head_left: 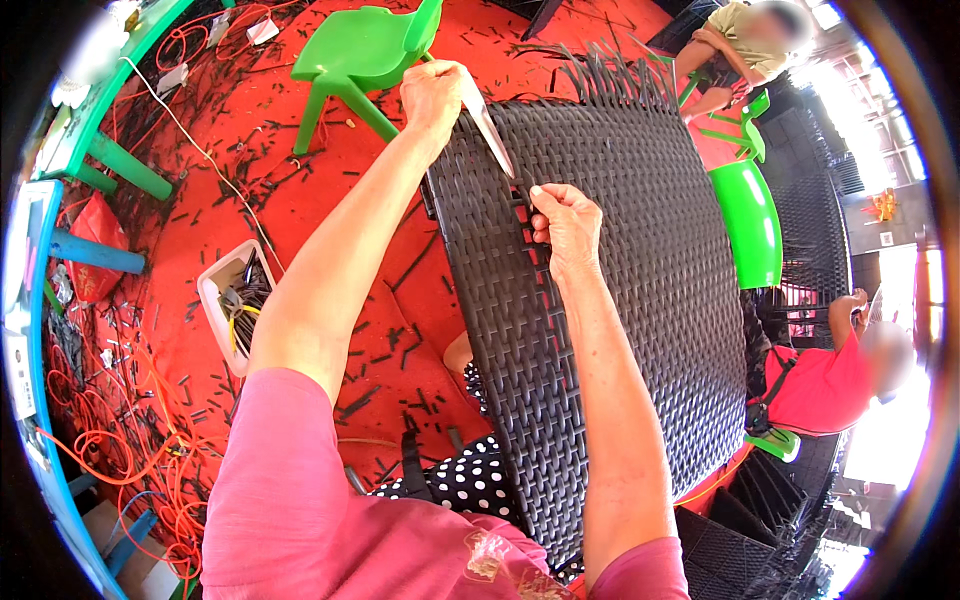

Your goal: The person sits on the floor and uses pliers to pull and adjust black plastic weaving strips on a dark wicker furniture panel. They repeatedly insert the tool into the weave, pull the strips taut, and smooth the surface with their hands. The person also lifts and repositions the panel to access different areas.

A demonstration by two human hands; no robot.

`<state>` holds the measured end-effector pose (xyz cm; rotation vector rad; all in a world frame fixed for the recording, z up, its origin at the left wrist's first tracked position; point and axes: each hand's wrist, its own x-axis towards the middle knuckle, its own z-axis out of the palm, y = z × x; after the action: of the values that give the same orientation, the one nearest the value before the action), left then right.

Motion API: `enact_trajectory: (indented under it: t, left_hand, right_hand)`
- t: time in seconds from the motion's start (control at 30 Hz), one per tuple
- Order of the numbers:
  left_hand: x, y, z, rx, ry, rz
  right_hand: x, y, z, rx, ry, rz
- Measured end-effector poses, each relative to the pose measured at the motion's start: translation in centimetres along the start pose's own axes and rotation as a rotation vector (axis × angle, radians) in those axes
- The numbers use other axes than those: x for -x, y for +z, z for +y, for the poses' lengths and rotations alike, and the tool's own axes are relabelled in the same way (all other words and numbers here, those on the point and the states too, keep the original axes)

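Observation:
A large black woven panel (640, 260) of flat plastic strips stands in front of me. My left hand (432, 100) is closed around a flat, tapering metal blade (488, 132) at the panel's far left corner; the handle end is hidden in my fist. The blade's tip points down at the weave, near a column of small gaps through which red shows. Just right of this tip, my right hand (568, 225) is pinched at the weave, thumb against forefinger, on what looks like a black strip. Loose strip ends (625, 80) fan out from the panel's far edge.
A green chair (365, 48) stands beyond my left hand. A white bin (225, 290) with black strips and a yellow-handled tool sits on the red floor, among scattered scraps. Orange hose (140, 450) coils at left. Two people sit at right, near green chairs.

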<state>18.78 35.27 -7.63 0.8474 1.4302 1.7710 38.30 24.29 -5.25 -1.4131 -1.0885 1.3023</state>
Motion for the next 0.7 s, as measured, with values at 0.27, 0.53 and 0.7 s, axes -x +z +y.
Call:
enact_trajectory:
  t: [0.27, 0.53, 0.7]
  left_hand:
    - [-3.7, 1.5, -2.9, -0.239, 0.073, -0.15]
    - [-2.5, 3.7, -3.2, -0.494, 0.111, -0.161]
    - [-1.8, 3.1, -3.1, -0.407, 0.086, -0.148]
  right_hand:
    - [0.2, -0.4, 0.3, 0.069, 0.049, 0.024]
    - [0.4, 0.4, -0.5, 0.184, 0.085, 0.011]
    - [0.1, 0.7, -0.5, 0.316, 0.098, 0.011]
